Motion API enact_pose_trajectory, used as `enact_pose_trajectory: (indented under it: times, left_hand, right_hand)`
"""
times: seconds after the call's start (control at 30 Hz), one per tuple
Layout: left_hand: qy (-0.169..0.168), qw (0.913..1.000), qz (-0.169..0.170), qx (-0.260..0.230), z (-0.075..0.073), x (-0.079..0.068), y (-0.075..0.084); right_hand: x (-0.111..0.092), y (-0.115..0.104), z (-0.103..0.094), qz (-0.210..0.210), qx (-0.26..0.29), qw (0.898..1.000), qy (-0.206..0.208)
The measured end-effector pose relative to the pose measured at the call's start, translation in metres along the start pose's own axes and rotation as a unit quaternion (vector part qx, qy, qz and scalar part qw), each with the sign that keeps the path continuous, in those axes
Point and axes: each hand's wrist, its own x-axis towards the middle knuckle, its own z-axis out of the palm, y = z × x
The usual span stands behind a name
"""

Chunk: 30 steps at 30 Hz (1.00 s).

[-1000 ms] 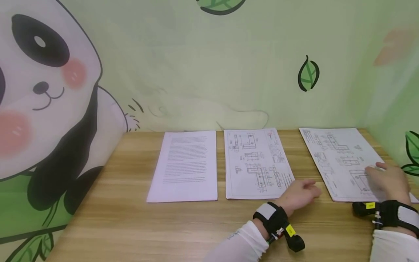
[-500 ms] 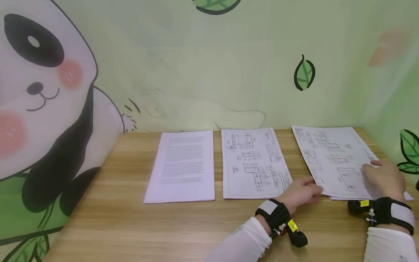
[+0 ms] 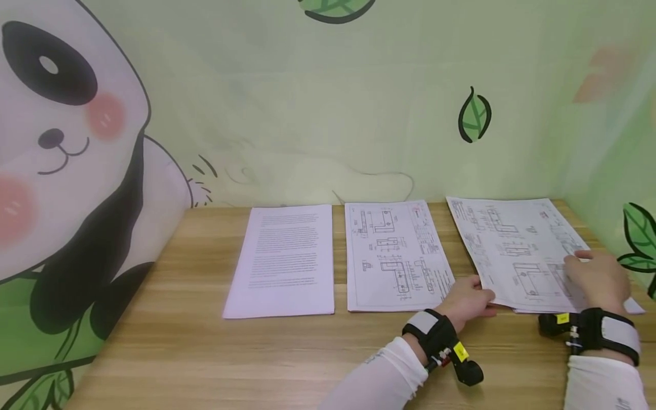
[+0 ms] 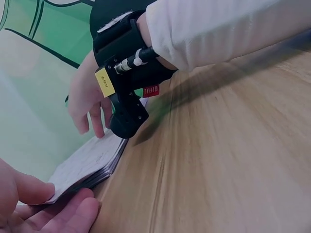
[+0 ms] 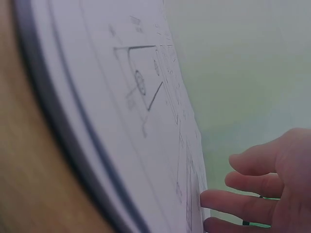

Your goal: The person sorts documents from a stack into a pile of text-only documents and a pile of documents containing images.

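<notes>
At the right of the table, a stack of sheets with technical drawings [image 3: 504, 250] lies with its top part shifted left. My left hand [image 3: 467, 302] pinches the near left corner of the top drawing sheets [image 4: 80, 165], thumb above and fingers beneath, as the left wrist view shows. The lower sheets stay on the table. My right hand [image 3: 601, 279] rests by the stack's right side. In the right wrist view the right hand's fingers [image 5: 243, 204] are extended, with their tips at the paper. How many sheets the left hand holds cannot be told.
A second stack of drawing sheets [image 3: 394, 256] lies left of my left hand. Further left is a stack of printed text pages [image 3: 284, 262]. All stand on a wooden table [image 3: 230, 364] against a green wall [image 3: 307, 114] with a panda picture [image 3: 92, 142].
My left hand has moved to the near left corner of the right stack and taken hold of it. The top sheets have slid left over those below. The view has turned slightly right.
</notes>
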Motion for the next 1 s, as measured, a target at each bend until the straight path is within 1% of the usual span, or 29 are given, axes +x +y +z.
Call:
enact_pose_trajectory:
  times: [0.17,0.3,0.37,0.47,0.57,0.63,0.7,0.8,0.93,1.0]
  left_hand:
    - [0.006,1.0,-0.005,0.005,0.0,0.0,0.002]
    - [0.006,1.0,-0.003,0.002,-0.001,0.0,0.002]
    - [0.004,1.0,0.003,0.0,-0.001,0.0,0.003]
    - [-0.009,0.9997,0.019,-0.007,-0.003,-0.001,0.002]
    - [-0.034,0.9986,0.038,-0.018,-0.007,-0.003,0.001]
    - [-0.042,0.9978,0.045,-0.024,-0.01,-0.004,0.0]
    - [-0.04,0.9975,0.05,-0.03,-0.011,-0.004,0.0]
    - [-0.019,0.9981,0.051,-0.03,-0.011,-0.005,0.003]
    - [0.015,0.9989,0.043,-0.016,-0.01,-0.007,0.008]
    - [0.014,0.9989,0.041,-0.018,-0.011,-0.008,0.008]
  right_hand:
    - [-0.002,-0.003,0.002,-0.001,0.001,1.0,0.007]
    - [-0.002,-0.003,0.004,-0.008,-0.003,1.0,0.013]
    - [-0.001,-0.003,0.005,-0.014,-0.006,1.0,0.017]
    - [-0.002,-0.004,0.006,-0.018,-0.006,1.0,0.022]
    - [-0.003,-0.006,0.006,-0.019,0.0,0.999,0.026]
    - [-0.004,-0.008,0.005,-0.018,0.013,1.0,0.018]
    - [-0.004,-0.01,0.004,-0.025,0.025,0.999,0.005]
    - [-0.005,-0.013,0.004,-0.043,0.037,0.998,-0.022]
    - [-0.005,-0.016,0.008,-0.066,0.022,0.997,-0.036]
    - [-0.005,-0.017,0.01,-0.071,0.017,0.997,-0.038]
